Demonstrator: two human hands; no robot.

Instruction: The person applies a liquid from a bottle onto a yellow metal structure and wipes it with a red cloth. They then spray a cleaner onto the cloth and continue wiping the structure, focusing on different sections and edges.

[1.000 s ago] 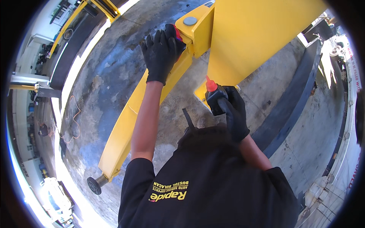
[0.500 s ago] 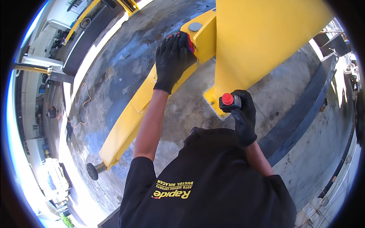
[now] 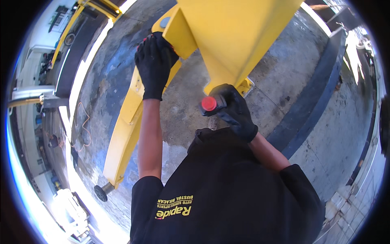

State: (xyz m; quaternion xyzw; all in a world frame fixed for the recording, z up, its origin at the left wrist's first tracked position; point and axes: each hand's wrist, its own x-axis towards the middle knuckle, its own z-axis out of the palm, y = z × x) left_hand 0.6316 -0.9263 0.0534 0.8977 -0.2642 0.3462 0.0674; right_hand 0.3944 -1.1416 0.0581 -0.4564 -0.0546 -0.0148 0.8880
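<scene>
In a black glove, my left hand [image 3: 153,67] lies over a red cloth [image 3: 152,35], mostly hidden beneath the palm and fingers. It presses the cloth to the upper end of a yellow car-lift arm [image 3: 120,140], close to the upright yellow plate and the round grey pin top [image 3: 164,22]. My right hand [image 3: 237,112], gloved in black too, grips a dark bottle with a red cap [image 3: 209,103] in front of my chest. Behind it stands the broad yellow lift post [image 3: 231,36].
The lift arm ends at lower left in a round black pad [image 3: 100,192]. A long dark ramp-like beam [image 3: 313,110] lies on the stained concrete floor at right. Far left, an orange hose [image 3: 86,126] curls on the ground. Another yellow lift frame [image 3: 65,36] stands at upper left.
My view has shifted, so the post and arm sit further left. My left hand stays on the cloth at the arm's upper end. The bottle in my right hand has come nearer my body's middle.
</scene>
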